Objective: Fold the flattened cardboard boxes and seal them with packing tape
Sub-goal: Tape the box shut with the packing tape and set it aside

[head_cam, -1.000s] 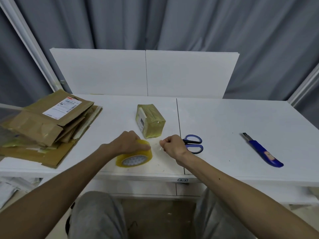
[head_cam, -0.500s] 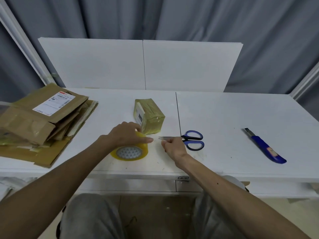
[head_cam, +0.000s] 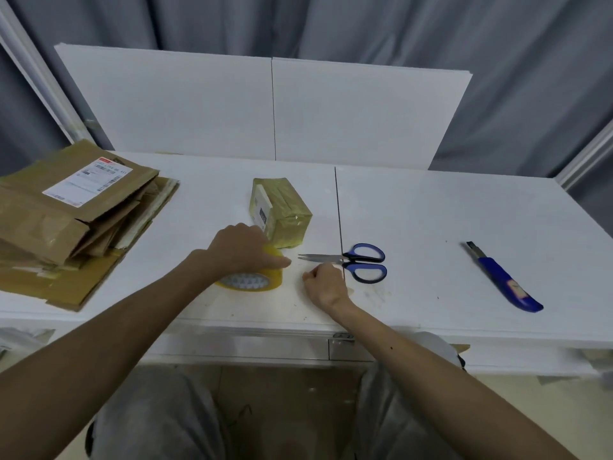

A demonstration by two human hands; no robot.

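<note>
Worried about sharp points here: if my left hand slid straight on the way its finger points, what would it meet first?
Probably the blade tips of the scissors, just beyond the left hand gripping the tape roll; depth is unclear.

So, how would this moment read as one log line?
left hand grips tape roll | right hand curled beside scissors, grasp unclear

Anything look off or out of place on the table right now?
The stack of flattened cardboard boxes at left is fanned askew and crumpled. The utility knife at right seems to have its blade out.
</note>
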